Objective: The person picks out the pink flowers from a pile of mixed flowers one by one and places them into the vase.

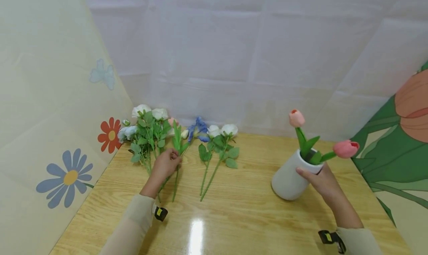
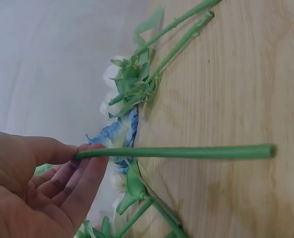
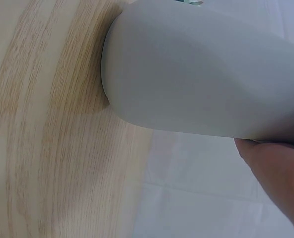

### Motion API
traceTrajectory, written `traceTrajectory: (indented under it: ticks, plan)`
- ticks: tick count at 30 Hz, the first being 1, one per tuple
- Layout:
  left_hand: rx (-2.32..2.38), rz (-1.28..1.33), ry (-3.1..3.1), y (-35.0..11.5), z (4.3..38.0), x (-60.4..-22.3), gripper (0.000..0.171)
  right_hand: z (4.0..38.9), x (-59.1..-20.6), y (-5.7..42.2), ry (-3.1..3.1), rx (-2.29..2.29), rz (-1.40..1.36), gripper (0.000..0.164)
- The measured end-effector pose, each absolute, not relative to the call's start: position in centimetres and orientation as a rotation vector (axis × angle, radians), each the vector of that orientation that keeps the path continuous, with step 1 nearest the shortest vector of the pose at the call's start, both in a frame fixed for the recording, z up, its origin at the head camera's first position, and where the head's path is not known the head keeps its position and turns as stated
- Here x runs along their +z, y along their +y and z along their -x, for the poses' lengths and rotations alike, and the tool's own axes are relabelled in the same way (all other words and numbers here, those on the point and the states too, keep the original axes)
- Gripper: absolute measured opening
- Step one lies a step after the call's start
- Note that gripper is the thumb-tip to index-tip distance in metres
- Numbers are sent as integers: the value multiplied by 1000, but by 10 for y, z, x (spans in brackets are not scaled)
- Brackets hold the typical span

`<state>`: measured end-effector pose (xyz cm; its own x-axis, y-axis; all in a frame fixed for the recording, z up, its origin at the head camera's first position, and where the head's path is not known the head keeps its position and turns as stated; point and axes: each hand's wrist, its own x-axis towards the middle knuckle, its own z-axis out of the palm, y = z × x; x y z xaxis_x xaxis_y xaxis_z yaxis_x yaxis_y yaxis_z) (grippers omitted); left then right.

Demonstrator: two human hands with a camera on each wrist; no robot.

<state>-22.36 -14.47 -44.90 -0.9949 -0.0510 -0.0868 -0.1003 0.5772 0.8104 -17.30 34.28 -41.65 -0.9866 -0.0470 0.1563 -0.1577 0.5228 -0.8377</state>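
Observation:
My left hand (image 1: pixel 166 162) pinches a smooth green flower stem (image 2: pixel 196 152) between thumb and fingertips. In the head view its long green leaves (image 1: pixel 177 138) rise above the fingers, and the lower stem points down toward the table; its bloom is hard to make out among the others. On the right, my right hand (image 1: pixel 322 182) grips a white vase (image 1: pixel 289 178) near the rim, thumb on the near side. The vase leans to the right, its base at the tabletop. Inside it stand a light pink tulip (image 1: pixel 296 118) and a deeper pink tulip (image 1: pixel 346 149), which droops rightward.
Beside the left hand lies a bunch of white roses (image 1: pixel 159 114) with a pale blue flower (image 1: pixel 127 133). A blue flower (image 1: pixel 200 128) and two white-rose stems (image 1: pixel 214 177) lie farther right on the wooden table (image 1: pixel 240 218). A pale cloth (image 1: pixel 207 54) hangs behind.

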Motion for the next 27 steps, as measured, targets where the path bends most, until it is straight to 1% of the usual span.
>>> traceTrajectory:
  ticks: [3,6,12,22,27]
  plan:
    - [1499,102,2706,-143,223,-449,38,173,-416,343,-2632,1481,-187,52]
    - [1574,85,2674,-141,223,-449,42,172,-417,343,-2627,1486,-194,52]
    - [1665,86,2643,-139,224,-450,36,172,-418,343,-2607,1499,-218,50]
    - [1676,45,2654,-135,224,-450,28,171,-416,341,-2605,1503,-212,49]
    - [1718,51,2606,-133,225,-449,28,172,-417,341,-2615,1490,-195,49]
